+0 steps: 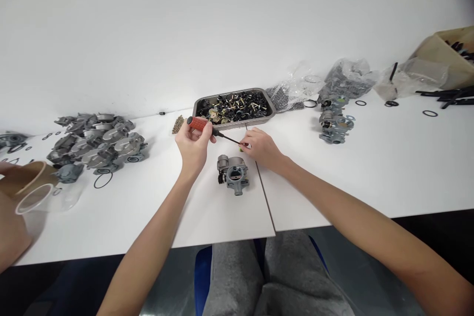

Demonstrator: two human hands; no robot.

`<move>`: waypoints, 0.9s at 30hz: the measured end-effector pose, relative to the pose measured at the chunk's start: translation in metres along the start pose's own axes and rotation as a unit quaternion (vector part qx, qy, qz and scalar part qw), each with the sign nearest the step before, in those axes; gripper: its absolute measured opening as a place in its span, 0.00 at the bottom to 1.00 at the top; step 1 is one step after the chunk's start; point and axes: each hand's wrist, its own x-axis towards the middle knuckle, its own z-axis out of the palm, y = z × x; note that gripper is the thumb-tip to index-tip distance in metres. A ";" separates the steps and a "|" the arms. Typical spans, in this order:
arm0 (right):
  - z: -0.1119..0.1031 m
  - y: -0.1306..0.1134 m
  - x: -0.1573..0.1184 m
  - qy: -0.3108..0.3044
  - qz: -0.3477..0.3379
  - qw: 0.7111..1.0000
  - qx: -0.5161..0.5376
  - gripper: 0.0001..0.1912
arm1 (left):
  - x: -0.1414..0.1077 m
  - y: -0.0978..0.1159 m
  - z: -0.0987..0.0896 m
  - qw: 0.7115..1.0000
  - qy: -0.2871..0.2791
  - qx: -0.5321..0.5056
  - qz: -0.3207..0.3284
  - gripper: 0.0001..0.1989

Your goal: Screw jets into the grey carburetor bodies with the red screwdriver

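Observation:
My left hand (193,145) is wrapped round the red handle of a screwdriver (200,124), whose dark shaft points right and slightly down. At its tip, the fingers of my right hand (259,145) are pinched together; what they hold is too small to make out. A small yellow-green piece (241,148) shows just under those fingertips. Below both hands, a grey metal carburetor (235,174) stands on the white table with its round bore facing me, touched by neither hand.
Behind my hands stands a metal tray (234,125) of small black and brass parts. A pile of carburetors (98,140) lies left, near a clear plastic cup (35,199) and another person's hand (11,227). More carburetors (335,121), plastic bags (350,79) and black rings (430,113) are right.

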 end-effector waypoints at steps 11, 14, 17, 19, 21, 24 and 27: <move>-0.009 0.005 0.002 -0.056 0.023 0.997 -0.040 0.06 | -0.004 -0.002 0.003 0.998 -0.044 -0.043 -0.011 0.13; -0.013 0.012 0.005 -0.082 0.057 0.995 -0.002 0.11 | 0.006 -0.005 -0.007 0.998 -0.002 -0.060 -0.023 0.13; -0.013 0.018 0.004 -0.102 0.074 0.992 0.027 0.14 | 0.017 -0.010 -0.017 0.996 0.038 -0.071 -0.028 0.12; -0.010 0.019 0.003 -0.105 0.075 0.991 0.034 0.14 | 0.023 -0.013 -0.022 0.996 0.056 -0.069 -0.030 0.11; -0.008 0.017 0.002 -0.112 0.072 0.990 0.046 0.12 | 0.026 -0.016 -0.025 0.995 0.066 -0.067 -0.035 0.11; -0.007 0.015 0.002 -0.124 0.076 0.988 0.060 0.08 | 0.027 -0.019 -0.027 0.995 0.069 -0.064 -0.038 0.11; -0.008 0.015 0.003 -0.120 0.090 0.986 0.069 0.08 | 0.027 -0.019 -0.028 0.995 0.068 -0.061 -0.035 0.11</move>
